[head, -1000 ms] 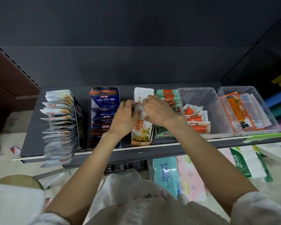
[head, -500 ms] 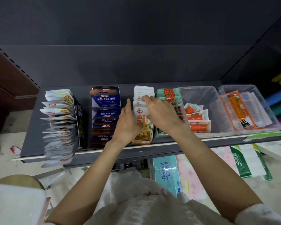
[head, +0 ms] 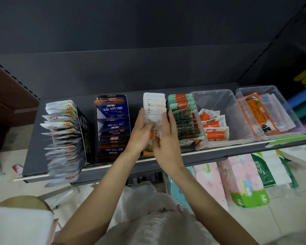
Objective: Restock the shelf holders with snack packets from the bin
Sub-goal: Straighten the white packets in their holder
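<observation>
A person's left hand [head: 140, 131] and right hand [head: 166, 138] flank a row of white-and-orange snack packets [head: 154, 106] standing in a holder on the dark shelf [head: 34, 138]. The fingers are straight and lie flat against the row's two sides, squaring it up. The silver packets [head: 64, 137], blue packets [head: 113, 126] and green packets [head: 181, 117] in neighbouring holders look full. A clear bin [head: 237, 124] to the right holds only a few orange packets [head: 214, 124], so restocking seems well along, though not finished.
</observation>
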Demonstrator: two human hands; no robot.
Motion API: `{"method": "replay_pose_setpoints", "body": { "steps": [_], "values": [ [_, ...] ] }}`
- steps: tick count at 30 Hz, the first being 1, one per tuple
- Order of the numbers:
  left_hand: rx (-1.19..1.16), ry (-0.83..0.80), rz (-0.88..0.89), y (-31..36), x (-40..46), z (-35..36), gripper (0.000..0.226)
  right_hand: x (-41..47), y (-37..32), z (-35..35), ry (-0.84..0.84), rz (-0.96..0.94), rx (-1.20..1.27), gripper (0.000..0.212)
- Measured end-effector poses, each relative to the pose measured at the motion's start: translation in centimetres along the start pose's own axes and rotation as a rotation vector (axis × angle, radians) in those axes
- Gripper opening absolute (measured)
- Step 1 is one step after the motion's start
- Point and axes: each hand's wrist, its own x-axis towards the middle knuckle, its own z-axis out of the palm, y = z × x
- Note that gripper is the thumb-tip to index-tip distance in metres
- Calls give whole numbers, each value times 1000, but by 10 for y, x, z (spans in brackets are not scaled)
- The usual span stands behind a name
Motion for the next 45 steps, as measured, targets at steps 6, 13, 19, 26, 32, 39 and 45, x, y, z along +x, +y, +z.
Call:
{"method": "replay_pose_setpoints", "body": {
  "steps": [6, 13, 19, 26, 32, 39, 45],
  "values": [
    [-36, 40, -16, -2, 0, 4, 50, 15, 3, 7, -66, 128, 118, 76],
    [-199, 158, -82, -14, -3, 0, 54, 22, -1, 5, -157, 109, 153, 78],
    [-176, 207, -69, -11, -4, -3, 58, 36, 3, 18, -161, 68, 143, 69],
    [-131, 218, -38, 0, 4, 1, 56, 57, 8, 24, -179, 33, 197, 61],
    [-114, 254, -32, 0, 14, 4, 63, 61, 1, 18, -117, 10, 372, 60],
    [-100, 261, -22, 3, 11, 1, 60, 63, 2, 10, -150, -3, 302, 63],
    [-86, 164, 30, 8, -6, -2, 44, 46, 16, 4, -205, 27, 198, 67]
  ]
}}
